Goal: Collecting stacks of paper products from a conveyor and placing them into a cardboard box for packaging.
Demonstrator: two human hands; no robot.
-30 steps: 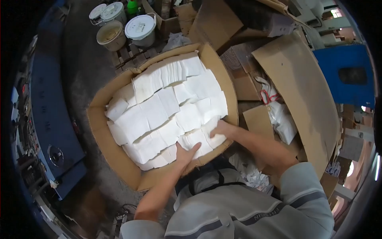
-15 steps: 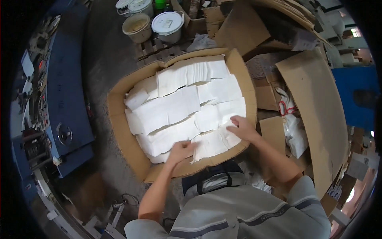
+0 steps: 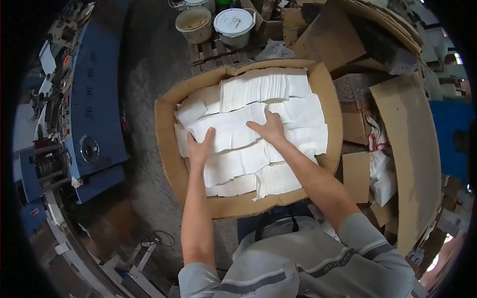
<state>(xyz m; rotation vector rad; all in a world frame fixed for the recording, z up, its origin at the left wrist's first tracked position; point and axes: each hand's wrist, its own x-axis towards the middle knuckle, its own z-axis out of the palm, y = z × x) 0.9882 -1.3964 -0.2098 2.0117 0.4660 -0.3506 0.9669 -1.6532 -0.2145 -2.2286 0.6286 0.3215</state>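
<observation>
A large open cardboard box (image 3: 166, 144) in front of me holds several overlapping rows of thin white sheets, which look like paper or cloth. Across one of the middle rows, my left hand (image 3: 199, 147) grips the left end of a stack of white sheets (image 3: 226, 130). My right hand (image 3: 270, 127) holds the right end of that stack. Both thumbs lie on top, and the other fingers are partly hidden behind the edges. Another row of white sheets (image 3: 280, 178) lies along the near side of the box.
Beyond the box, lidded and open buckets (image 3: 234, 27) stand on a wooden pallet (image 3: 207, 53). Flattened cardboard (image 3: 405, 149) and a plastic bag (image 3: 382, 176) lie to the right. A blue machine with a handwheel (image 3: 89, 149) stands at the left.
Both hands have moved from the near rows up to a middle row and now grasp its ends. The view has shifted, so the box appears farther right.
</observation>
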